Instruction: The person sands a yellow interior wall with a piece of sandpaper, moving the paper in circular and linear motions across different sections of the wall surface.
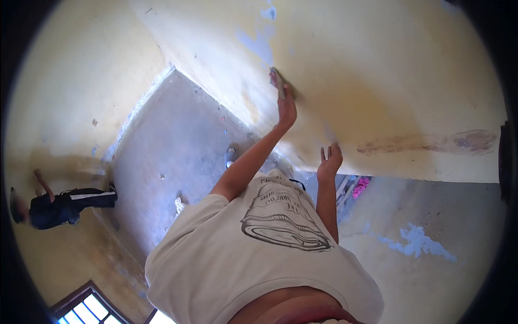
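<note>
My left hand [287, 112] is raised against the yellowish painted wall [388, 81], its fingers around a flat, greyish block-like tool [277, 82]. The tool's long side lies along the wall, and its exact kind is too small to tell. Just beyond its upper end runs a bluish-white bare patch [259, 46] in the paint. Lower down and to the right, my right hand [331, 161] holds nothing. Its fingers are spread close to the wall, and whether the fingertips touch it I cannot tell.
A brown stain [429, 143] streaks the wall at right. Rails [344, 188] and a pink cloth [361, 187] lie low beside my right forearm. Another person [60, 206] stands by the left wall. Barred windows [87, 310] show lower left. My shoe [230, 156] rests on the concrete floor [174, 129].
</note>
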`<move>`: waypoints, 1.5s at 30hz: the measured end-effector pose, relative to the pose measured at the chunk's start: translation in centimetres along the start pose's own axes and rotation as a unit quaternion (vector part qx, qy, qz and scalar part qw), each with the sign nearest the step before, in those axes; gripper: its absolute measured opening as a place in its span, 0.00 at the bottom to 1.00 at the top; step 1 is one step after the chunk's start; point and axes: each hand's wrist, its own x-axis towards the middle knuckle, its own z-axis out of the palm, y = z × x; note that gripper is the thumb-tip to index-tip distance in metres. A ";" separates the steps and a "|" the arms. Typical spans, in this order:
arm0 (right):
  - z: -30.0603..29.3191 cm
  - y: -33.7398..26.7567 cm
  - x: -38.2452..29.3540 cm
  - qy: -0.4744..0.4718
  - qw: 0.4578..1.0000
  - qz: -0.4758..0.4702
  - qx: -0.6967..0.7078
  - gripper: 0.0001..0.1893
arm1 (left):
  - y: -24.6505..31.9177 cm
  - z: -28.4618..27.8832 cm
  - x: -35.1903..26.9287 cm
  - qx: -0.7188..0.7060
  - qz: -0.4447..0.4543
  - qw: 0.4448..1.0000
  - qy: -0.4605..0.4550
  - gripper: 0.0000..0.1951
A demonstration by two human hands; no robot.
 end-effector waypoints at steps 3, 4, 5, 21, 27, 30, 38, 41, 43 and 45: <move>1.7 1.4 0.8 -0.006 0.999 -0.031 -0.032 0.28 | -2.2 -3.4 6.4 -0.016 -0.066 0.996 0.055 0.38; 2.3 1.9 1.2 -0.002 0.999 -0.021 -0.028 0.29 | -3.6 -6.0 9.7 -0.064 -0.107 0.992 0.011 0.36; 3.9 1.4 -0.4 -0.021 0.998 -0.035 -0.049 0.35 | -3.3 -7.7 12.3 -0.152 -0.206 0.965 0.055 0.43; 4.7 1.7 -2.5 -0.052 0.997 -0.038 -0.036 0.42 | -4.2 -7.5 15.2 -0.303 -0.197 0.932 -0.038 0.40; 2.3 2.3 0.4 -0.075 0.997 0.000 0.008 0.43 | 5.1 4.1 -0.1 -0.051 -0.126 0.990 0.034 0.42; 2.2 0.6 -1.0 -0.104 0.994 0.019 0.005 0.44 | 0.6 1.4 2.1 -0.035 -0.076 0.996 0.030 0.42; -4.0 -0.2 0.2 -0.145 0.982 0.034 0.120 0.44 | -3.2 -3.6 9.6 -0.129 -0.089 0.987 0.017 0.42; -5.5 -0.5 0.9 -0.166 0.968 0.052 0.178 0.41 | 0.3 4.7 -5.0 -0.008 -0.150 0.988 -0.031 0.40; -5.2 -0.3 0.1 -0.140 0.983 0.034 0.116 0.38 | 0.4 6.1 -9.1 -0.011 -0.183 0.981 -0.056 0.41; -5.6 -0.6 -0.4 -0.119 0.987 0.035 0.105 0.36 | -1.4 5.7 -8.5 -0.037 -0.200 0.978 -0.046 0.42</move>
